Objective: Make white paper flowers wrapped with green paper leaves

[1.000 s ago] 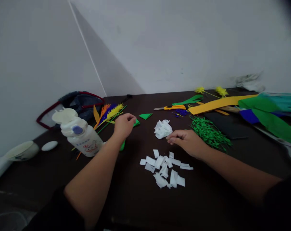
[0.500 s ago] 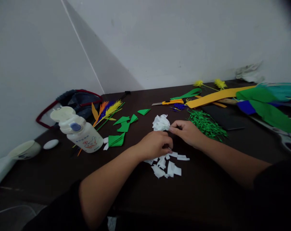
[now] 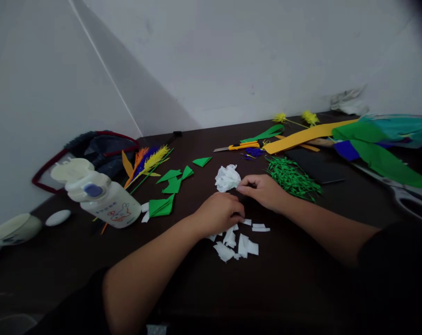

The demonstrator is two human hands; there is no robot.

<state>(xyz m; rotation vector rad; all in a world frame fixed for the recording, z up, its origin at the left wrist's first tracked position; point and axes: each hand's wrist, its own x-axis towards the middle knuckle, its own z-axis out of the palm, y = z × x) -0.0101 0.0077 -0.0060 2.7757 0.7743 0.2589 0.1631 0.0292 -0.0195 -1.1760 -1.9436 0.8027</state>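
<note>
A ruffled white paper flower stands at the middle of the dark table. Thumb and forefinger of my right hand are pinched together at its right edge, by the white paper. Just in front of the flower is my left hand, its fingers curled downward; whatever they may hold is hidden. Cut white paper scraps lie below and beside my left hand, some partly covered by it.
Green paper pieces and a white bottle are on the left. Behind lies a utility knife with its blade out. Green shreds, a dark flat object, a yellow strip and scissors are on the right.
The whole view has shifted, so things on the table appear a little farther left. Both hands keep nearly the same pose beside the white flower.
</note>
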